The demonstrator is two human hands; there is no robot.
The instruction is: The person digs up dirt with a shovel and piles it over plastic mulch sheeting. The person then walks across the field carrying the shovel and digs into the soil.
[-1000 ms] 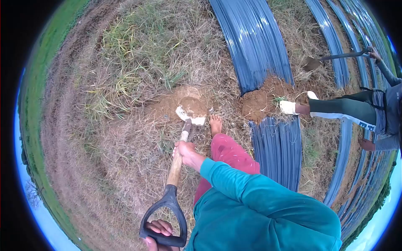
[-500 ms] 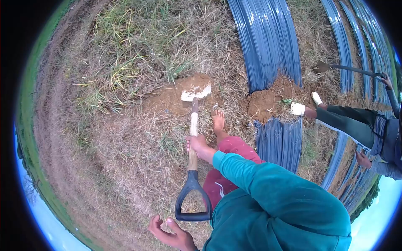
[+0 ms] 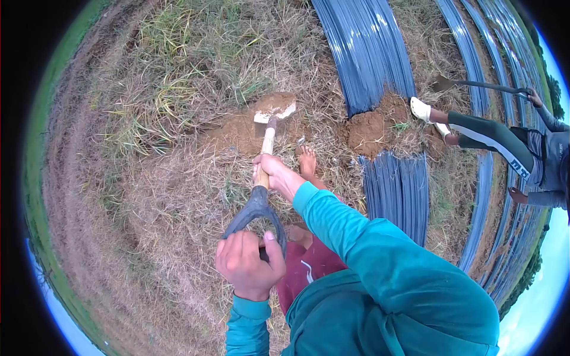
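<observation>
A shovel (image 3: 268, 140) with a wooden shaft and a black D-shaped handle slants across the middle of the view. Its pale, soil-smeared blade (image 3: 276, 111) rests at a patch of loose brown soil (image 3: 228, 139). My left hand (image 3: 250, 261) is closed over the D-handle, thumb on the right side. Farther up, my right hand (image 3: 270, 171) wraps round the lower wooden shaft, just above the black socket. A bare foot (image 3: 307, 161) stands to the right of the shaft, with toes towards the soil.
Dark plastic sheeting (image 3: 368, 56) covers a bed on the right, broken by a soil mound (image 3: 374, 130); more sheeting (image 3: 395, 196) continues nearer. Another person (image 3: 516, 139) in pale clogs stands at the right, holding a long-handled tool (image 3: 487, 86). Dry grass (image 3: 172, 207) spreads leftward.
My left hand, free and open before, has closed on the D-handle. The handle has shifted up and left. The other person's foot has stepped forward near the mound.
</observation>
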